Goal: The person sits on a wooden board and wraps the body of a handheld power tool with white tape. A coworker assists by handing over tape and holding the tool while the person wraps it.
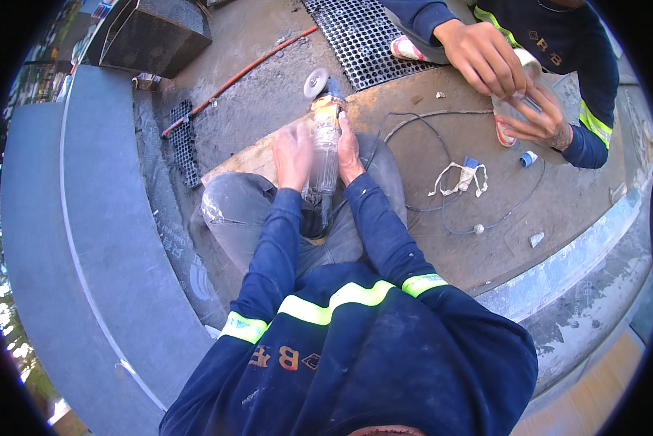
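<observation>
Orange-and-clear angle grinder (326, 156), just one, sits over the seated person's lap, its single pale disc (315, 83) far. Right hand (350, 151) curls against its right side; left hand (292, 156) blurs at its left, grip unclear. Dusty grey floor (268, 109) bears two black mats (373, 45); far right, one co-worker (479, 54).

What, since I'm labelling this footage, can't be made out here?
All in the head view:
- Left grip: motion blur hides its separate fingers and exact contact with the angle grinder.
- Right grip: the grinder and the hand itself hide some fingers.
- White item: partly covered by the co-worker's hands.
- Pale scrap: too small to identify.
</observation>
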### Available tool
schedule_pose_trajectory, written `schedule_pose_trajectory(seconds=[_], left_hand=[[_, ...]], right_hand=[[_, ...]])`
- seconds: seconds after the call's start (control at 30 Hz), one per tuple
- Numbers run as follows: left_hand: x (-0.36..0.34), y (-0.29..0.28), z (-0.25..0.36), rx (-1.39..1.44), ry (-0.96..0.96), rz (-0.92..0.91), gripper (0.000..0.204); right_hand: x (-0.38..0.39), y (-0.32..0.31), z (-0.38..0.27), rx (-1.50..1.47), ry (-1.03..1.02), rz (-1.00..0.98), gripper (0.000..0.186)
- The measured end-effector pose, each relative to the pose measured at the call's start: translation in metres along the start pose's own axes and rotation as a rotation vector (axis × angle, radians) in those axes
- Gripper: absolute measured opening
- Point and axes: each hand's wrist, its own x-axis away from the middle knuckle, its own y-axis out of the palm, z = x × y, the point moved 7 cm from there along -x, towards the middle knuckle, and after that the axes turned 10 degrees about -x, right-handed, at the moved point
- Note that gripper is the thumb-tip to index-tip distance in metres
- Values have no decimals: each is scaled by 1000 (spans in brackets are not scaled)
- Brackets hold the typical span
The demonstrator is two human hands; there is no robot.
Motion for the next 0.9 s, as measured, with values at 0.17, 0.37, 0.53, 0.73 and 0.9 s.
schedule_pose_trajectory(seconds=[0.17, 0.37, 0.53, 0.73, 0.9], left_hand=[[-8, 19, 7, 246, -88, 23, 37], [-26, 22, 6, 133, -144, -59, 34], [-32, 47, -14, 511, -214, -223, 32], [-21, -63, 58, 510, 85, -82, 23], [12, -57, 13, -473, 407, 108, 21]], right_hand=[[0, -1, -5, 131, -119, 44, 54], [-2, -7, -8, 252, -212, 55, 51], [1, 1, -3, 281, -168, 69, 51], [-18, -15, 8, 219, -21, 28, 59], [-7, 1, 3, 225, -73, -13, 57]])
